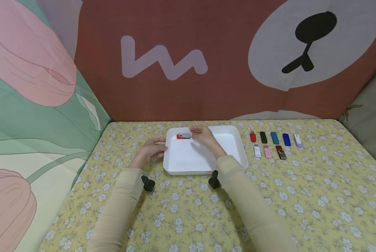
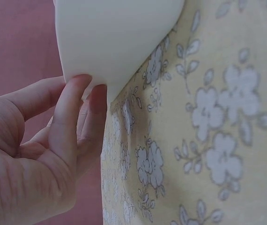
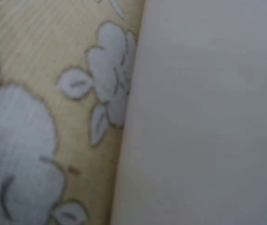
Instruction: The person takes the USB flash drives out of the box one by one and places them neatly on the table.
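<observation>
A white rectangular tray lies on the table. My left hand grips its left end, and in the left wrist view the thumb and fingers meet at the tray's corner. A red and silver USB stick is in the back left part of the tray. My right hand reaches over the tray from the right, its curled fingertips at the silver end of the stick, pinching it there. The right wrist view shows only the tray wall and cloth, not the hand.
Right of the tray, several USB sticks lie in two rows: a red one, a black one, blue ones, white ones, a pink one and a dark red swivel one. A yellow flowered cloth covers the table, with printed hangings behind.
</observation>
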A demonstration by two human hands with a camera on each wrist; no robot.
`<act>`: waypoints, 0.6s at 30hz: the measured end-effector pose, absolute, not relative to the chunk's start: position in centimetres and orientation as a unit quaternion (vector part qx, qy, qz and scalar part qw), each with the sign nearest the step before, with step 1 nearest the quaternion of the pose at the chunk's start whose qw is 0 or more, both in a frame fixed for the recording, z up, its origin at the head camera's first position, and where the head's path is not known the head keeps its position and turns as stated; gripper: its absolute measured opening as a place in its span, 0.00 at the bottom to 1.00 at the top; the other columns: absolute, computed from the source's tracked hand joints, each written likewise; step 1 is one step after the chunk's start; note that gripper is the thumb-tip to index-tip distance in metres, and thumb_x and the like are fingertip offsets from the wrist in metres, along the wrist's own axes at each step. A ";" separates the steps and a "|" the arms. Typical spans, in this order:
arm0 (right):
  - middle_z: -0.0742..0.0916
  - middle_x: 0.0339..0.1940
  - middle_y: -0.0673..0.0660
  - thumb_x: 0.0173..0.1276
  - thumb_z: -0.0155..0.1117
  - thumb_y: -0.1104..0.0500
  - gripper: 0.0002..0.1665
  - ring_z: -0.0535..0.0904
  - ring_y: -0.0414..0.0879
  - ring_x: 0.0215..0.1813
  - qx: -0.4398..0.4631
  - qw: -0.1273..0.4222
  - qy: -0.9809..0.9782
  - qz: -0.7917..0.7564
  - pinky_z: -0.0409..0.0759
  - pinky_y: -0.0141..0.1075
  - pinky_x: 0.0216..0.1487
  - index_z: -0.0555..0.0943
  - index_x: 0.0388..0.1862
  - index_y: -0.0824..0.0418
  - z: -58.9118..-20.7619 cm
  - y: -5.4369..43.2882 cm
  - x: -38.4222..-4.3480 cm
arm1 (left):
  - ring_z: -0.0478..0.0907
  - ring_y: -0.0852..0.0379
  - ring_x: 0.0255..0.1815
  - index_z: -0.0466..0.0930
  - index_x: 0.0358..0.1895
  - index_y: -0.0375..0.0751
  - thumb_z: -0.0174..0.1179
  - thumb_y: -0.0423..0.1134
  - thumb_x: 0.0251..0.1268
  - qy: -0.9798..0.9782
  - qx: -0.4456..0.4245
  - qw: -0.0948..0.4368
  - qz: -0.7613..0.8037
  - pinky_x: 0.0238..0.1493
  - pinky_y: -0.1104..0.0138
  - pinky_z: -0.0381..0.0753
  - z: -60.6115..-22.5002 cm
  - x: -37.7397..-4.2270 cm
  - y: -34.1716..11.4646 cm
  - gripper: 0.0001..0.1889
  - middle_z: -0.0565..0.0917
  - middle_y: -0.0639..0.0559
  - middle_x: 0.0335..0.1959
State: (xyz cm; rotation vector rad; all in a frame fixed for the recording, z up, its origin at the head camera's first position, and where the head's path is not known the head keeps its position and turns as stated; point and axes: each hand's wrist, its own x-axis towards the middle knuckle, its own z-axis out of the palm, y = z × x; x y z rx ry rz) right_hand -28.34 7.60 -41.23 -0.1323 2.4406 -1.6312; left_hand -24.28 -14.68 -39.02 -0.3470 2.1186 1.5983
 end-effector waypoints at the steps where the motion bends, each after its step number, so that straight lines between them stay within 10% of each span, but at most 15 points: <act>1: 0.78 0.63 0.65 0.68 0.56 0.69 0.23 0.73 0.56 0.65 -0.049 0.103 0.829 -0.548 0.74 0.44 0.65 0.74 0.62 0.67 -41.3 7.5 -28.4 | 0.81 0.63 0.31 0.65 0.69 0.42 0.56 0.32 0.68 0.770 -0.125 0.230 0.582 0.33 0.75 0.81 -39.0 -24.3 -14.7 0.26 0.76 0.37 0.60; 18: 0.73 0.69 0.64 0.70 0.50 0.71 0.25 0.66 0.57 0.71 -0.117 0.134 0.865 -0.469 0.68 0.46 0.70 0.71 0.66 0.66 -41.8 7.0 -28.5 | 0.81 0.59 0.38 0.64 0.70 0.44 0.56 0.33 0.68 0.777 -0.129 0.229 0.573 0.33 0.76 0.81 -39.1 -24.2 -14.6 0.27 0.77 0.39 0.58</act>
